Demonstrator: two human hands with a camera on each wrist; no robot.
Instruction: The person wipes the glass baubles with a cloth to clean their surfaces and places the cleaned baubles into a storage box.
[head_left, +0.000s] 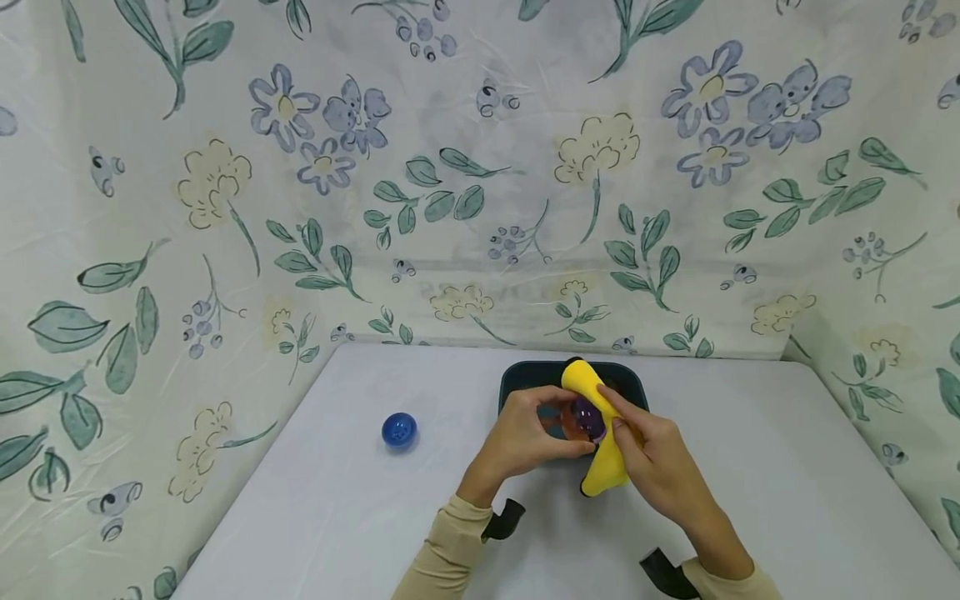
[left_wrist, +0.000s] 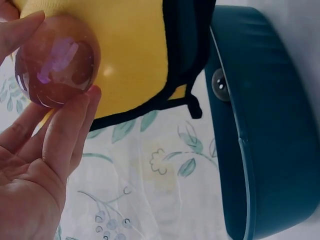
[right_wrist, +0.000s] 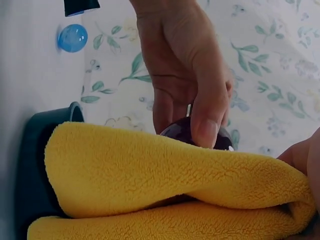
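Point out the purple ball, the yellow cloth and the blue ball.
purple ball [left_wrist: 56,67], left wrist view, its front face.
yellow cloth [right_wrist: 150,175], right wrist view, upper fold.
blue ball [head_left: 399,430], head view, its top.

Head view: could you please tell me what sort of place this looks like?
Probably a makeshift recording booth, not a lived-in room: flowered cloth hangs as backdrop on every side, and a plain white table holds only a dark green tub, a blue ball and a yellow cloth.

1. The yellow cloth [right_wrist: 150,170] is fluffy, matt terry with black edging.
2. The purple ball [left_wrist: 56,67] is glossy and translucent.
3. The dark teal tub [left_wrist: 270,130] looks like smooth plastic.
4. The blue ball [head_left: 399,430] is shiny.
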